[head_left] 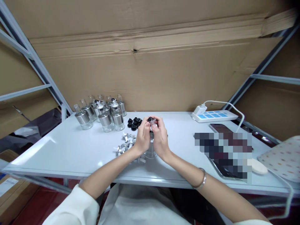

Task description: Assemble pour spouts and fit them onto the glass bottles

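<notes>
Left hand (143, 138) and right hand (161, 139) curl fingers around the pourer top (153, 121), apparently gripping; press evenly, glass bottle (150, 152) upright.

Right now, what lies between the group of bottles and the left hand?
In the head view, small black parts; silvery pieces also lie there, closer to the near edge of the table.

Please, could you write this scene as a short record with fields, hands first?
left hand: around upper part of held bottle
right hand: same bottle, opposite side
held bottle: upright, black tip showing
other bottles: grouped, far left on table
black parts: piled beyond left hand
silver parts: scattered, left of held bottle
power strip: far right, charger plugged in
</notes>
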Demonstrator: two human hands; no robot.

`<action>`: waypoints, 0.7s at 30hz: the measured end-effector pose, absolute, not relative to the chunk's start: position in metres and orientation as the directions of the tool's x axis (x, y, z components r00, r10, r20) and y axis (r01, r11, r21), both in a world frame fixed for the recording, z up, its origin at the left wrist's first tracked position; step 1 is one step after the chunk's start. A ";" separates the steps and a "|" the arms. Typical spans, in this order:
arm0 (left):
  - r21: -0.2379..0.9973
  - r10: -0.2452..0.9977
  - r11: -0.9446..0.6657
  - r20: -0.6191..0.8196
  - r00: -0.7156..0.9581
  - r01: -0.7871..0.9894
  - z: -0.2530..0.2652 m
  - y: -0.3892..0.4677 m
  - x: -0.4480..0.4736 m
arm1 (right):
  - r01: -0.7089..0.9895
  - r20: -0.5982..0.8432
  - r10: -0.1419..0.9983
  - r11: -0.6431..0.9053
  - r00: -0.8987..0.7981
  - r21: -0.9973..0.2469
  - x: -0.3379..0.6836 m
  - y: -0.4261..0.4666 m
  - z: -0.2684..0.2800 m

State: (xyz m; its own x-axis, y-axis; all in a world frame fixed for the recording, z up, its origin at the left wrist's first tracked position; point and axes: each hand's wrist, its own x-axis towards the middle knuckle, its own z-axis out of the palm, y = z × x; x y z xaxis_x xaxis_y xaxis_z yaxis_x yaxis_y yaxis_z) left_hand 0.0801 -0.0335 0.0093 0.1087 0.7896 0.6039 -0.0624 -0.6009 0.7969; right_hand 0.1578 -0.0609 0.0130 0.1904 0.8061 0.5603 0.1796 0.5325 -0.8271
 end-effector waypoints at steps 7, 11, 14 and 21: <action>0.713 0.713 -0.694 0.700 0.039 -0.105 0.046 -0.038 0.066 | 0.126 0.663 0.746 0.653 0.061 -0.746 0.163 -0.064 0.040; 0.603 0.632 -0.767 0.769 -0.095 -0.217 0.096 -0.036 0.026 | 0.150 0.696 0.713 0.681 0.087 -0.716 0.168 -0.061 0.055; 0.489 0.504 -0.864 0.836 -0.219 -0.122 0.116 -0.021 -0.020 | 0.174 0.679 0.723 0.658 0.128 -0.733 0.172 -0.053 0.050; 0.605 0.502 -0.771 0.769 -0.395 0.199 0.074 0.044 -0.134 | 0.323 0.504 0.849 0.527 -0.161 -0.786 0.172 -0.039 0.022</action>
State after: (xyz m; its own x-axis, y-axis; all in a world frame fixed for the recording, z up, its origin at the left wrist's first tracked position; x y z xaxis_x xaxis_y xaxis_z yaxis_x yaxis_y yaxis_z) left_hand -0.1343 0.0442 0.0744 -0.3950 0.5021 0.7694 0.1992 -0.7707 0.6052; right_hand 0.1718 -0.0394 0.0222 -0.1607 0.8488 0.5037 0.3232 0.5275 -0.7857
